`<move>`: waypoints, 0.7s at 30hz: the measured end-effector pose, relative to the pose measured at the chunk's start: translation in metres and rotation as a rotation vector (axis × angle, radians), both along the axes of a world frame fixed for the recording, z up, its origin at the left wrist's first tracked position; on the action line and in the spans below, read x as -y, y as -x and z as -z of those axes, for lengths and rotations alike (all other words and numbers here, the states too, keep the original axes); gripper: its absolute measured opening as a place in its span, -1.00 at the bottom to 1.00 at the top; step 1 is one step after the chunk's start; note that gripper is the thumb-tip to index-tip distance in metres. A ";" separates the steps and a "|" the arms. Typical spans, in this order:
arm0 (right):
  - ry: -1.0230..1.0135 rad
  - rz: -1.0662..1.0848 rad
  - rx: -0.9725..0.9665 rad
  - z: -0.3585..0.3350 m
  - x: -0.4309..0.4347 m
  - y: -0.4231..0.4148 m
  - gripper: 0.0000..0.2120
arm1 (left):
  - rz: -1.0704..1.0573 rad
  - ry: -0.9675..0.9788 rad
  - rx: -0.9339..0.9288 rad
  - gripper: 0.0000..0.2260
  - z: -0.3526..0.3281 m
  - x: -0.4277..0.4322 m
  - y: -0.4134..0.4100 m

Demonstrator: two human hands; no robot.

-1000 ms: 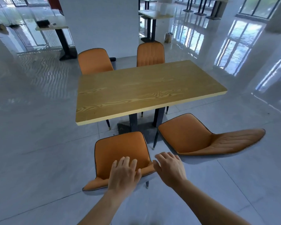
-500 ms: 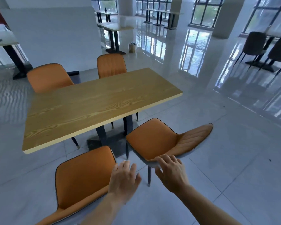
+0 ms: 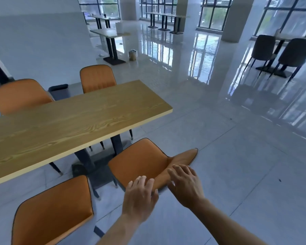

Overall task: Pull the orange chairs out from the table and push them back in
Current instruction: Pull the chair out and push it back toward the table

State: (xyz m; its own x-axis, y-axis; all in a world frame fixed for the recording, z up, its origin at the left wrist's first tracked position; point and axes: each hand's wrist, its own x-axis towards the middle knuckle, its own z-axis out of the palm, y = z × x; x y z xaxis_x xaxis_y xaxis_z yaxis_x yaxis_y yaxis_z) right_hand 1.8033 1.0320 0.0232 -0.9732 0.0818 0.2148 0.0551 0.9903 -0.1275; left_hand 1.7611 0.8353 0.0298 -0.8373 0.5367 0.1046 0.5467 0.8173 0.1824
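**Both hands at the back of the near right chair**

Far left, an orange chair stands behind the table, its back rising above the far edge. Just right of it a dark bin sits on the floor, then a second far chair, also tucked close to the table's far side.

The wooden table runs from the left edge toward the middle, on a dark pedestal.

On the near side, the near left chair stands clear of the table, its seat fully in view at the bottom left. The near right chair is also out from under the tabletop, angled so that its back points toward the lower right.

The left hand is over the lower end of that chair's back, fingers spread and loosely curved, tips at the edge; whether it grips cannot be told. The right hand lies flat on the top of the same back, fingers open and spread, closed on nothing.

Further right the pale tiled floor is glossy. At the far right two dark chairs stand by the windows, well apart from the orange ones.
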 end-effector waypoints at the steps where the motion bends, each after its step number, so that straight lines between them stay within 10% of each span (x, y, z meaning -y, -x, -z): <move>1: -0.003 0.013 0.003 0.003 -0.009 0.004 -0.59 | 0.009 -0.004 0.008 -0.59 0.001 -0.010 0.004; 8: -0.050 0.034 0.016 0.016 -0.061 0.045 -0.68 | 0.080 0.004 0.101 -0.24 0.020 -0.073 0.042; 21: -0.080 -0.117 0.170 0.039 -0.129 0.114 -0.63 | -0.031 0.039 0.161 -0.57 0.063 -0.143 0.072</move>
